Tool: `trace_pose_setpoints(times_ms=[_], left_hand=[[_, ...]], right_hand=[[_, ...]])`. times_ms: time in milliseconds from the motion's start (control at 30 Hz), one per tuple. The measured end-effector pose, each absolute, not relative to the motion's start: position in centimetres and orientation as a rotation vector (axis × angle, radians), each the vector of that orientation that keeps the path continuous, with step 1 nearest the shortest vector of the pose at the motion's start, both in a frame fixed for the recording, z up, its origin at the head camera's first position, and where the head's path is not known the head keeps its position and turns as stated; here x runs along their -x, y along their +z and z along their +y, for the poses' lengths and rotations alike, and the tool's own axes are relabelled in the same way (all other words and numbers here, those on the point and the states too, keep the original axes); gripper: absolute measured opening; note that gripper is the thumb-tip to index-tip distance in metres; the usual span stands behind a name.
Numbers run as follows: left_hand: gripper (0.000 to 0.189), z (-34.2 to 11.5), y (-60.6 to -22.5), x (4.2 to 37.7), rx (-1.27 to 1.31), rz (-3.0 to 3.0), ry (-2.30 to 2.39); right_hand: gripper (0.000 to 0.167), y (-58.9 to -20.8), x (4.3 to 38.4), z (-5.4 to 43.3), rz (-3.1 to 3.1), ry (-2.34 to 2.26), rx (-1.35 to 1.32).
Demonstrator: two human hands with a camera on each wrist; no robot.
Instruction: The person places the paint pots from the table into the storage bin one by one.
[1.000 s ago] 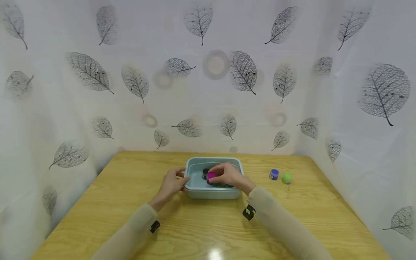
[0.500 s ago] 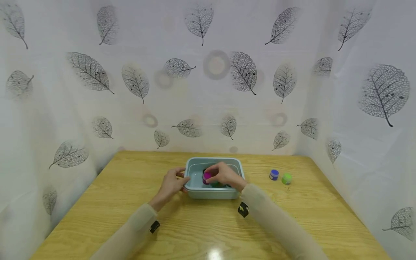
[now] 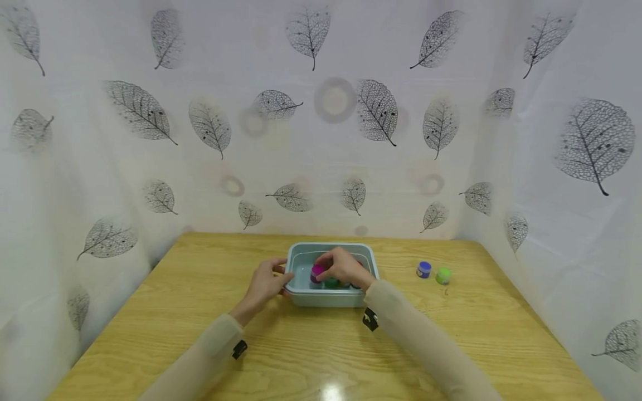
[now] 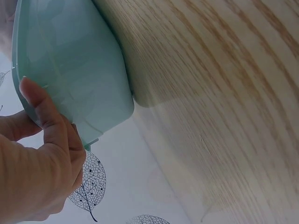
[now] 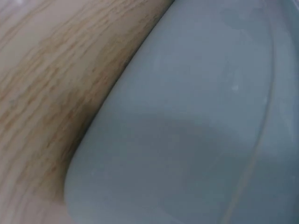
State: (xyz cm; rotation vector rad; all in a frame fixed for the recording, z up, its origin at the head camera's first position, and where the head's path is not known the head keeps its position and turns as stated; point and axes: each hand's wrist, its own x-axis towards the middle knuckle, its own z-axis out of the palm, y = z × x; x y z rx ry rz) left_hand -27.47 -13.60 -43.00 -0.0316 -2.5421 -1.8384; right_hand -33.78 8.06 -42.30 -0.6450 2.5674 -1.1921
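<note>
A pale blue plastic basin (image 3: pixel 328 292) sits on the wooden table. My left hand (image 3: pixel 266 280) grips its left rim; in the left wrist view the thumb and fingers of that hand (image 4: pixel 51 154) pinch the edge of the basin (image 4: pixel 79 60). Inside, toward the left, my right hand (image 3: pixel 345 266) pinches a small jar with a magenta lid (image 3: pixel 317 272) between thumb and fingers. Close to it in the basin is a green jar (image 3: pixel 331 283), with several others partly hidden by the right hand. Only the basin's outer wall (image 5: pixel 187 116) and table show in the right wrist view.
A blue-lidded jar (image 3: pixel 423 269) and a lime green jar (image 3: pixel 443 276) stand on the table (image 3: pixel 321 345) to the right of the basin. Behind and at both sides hangs a white curtain (image 3: pixel 311 150) with a leaf print.
My right hand has shifted left inside the basin with the magenta-lidded jar, uncovering more of the green jar. The left hand stays on the rim.
</note>
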Motion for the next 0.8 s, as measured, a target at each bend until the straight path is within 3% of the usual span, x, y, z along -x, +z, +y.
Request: trace_pose_setpoints(times_ms=[800], left_hand=[[0.048,-13.55,-43.36,27.52,0.031,-2.521,-1.870]], right_hand=[[0.037,-42.78,34.69,7.81,2.545,-1.129,0.656]])
